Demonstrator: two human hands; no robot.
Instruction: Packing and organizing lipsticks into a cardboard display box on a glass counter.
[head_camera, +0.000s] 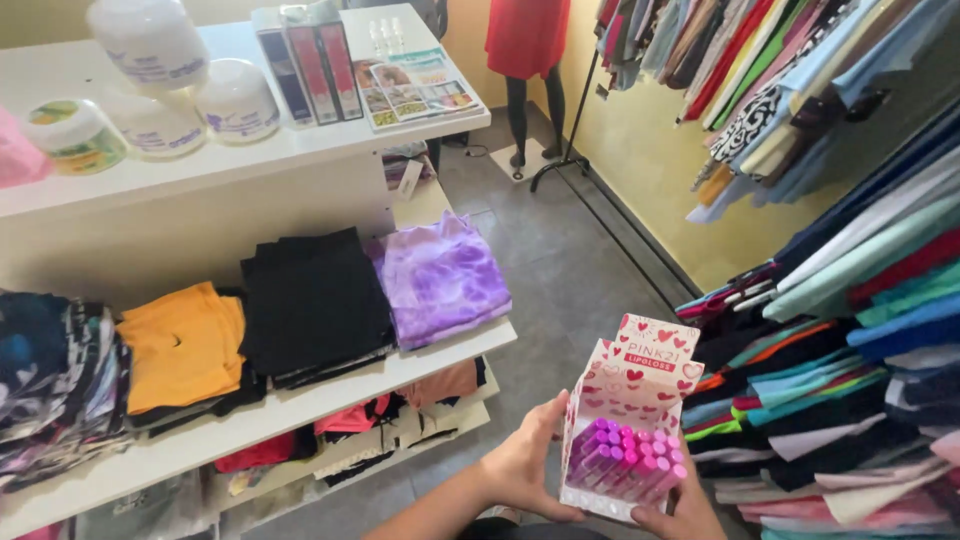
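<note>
Both hands grip one display box (628, 420): left hand (522, 462) flat against its side, right hand (680, 508) cupping underneath. White box with red hearts, pink-purple tubes (622, 458) inside, held above floor (560, 270) beside shelf (300, 400).

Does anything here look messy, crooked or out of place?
Mostly tidy. The folded purple tie-dye cloth overhangs the white shelf edge. Both hands, left and right, hold the heart-patterned cardboard display box tilted.

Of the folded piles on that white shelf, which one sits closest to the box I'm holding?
The purple tie-dye pile, at the shelf's right end, beside the black pile.
</note>
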